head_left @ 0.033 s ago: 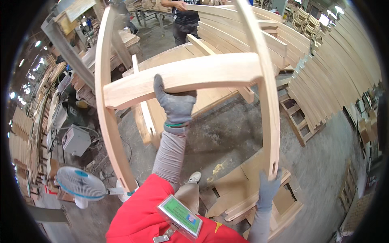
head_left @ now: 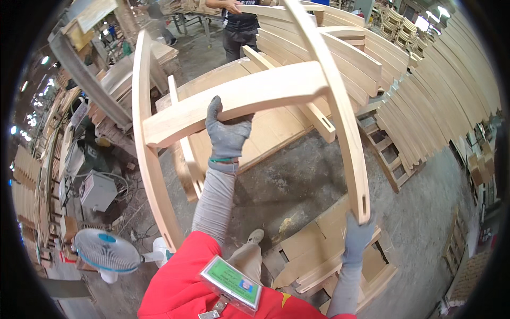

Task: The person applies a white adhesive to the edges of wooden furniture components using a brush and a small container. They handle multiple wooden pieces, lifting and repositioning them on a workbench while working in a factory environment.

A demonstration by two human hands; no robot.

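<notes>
An H-shaped frame of pale wood, two long curved legs joined by an arched crosspiece, is held up before me at a tilt. My left hand, in a grey glove, grips the crosspiece from below, thumb up its near face. The frame's right leg ends in a slotted tip, and there my right hand, also gloved, closes round the end; its fingers are partly hidden. The left leg comes down toward my red sleeve, untouched by either hand.
Behind the frame stands a low cardboard-topped platform with wooden parts on it. Stacked boards fill the right. A fan stands at left, and cardboard with wooden pieces lies low at right. A co-worker handles a board at the back.
The wooden frame has tilted, its right leg's top swinging left and its left leg shifting right and down. Both hands keep their grip; my right hand has risen slightly.
</notes>
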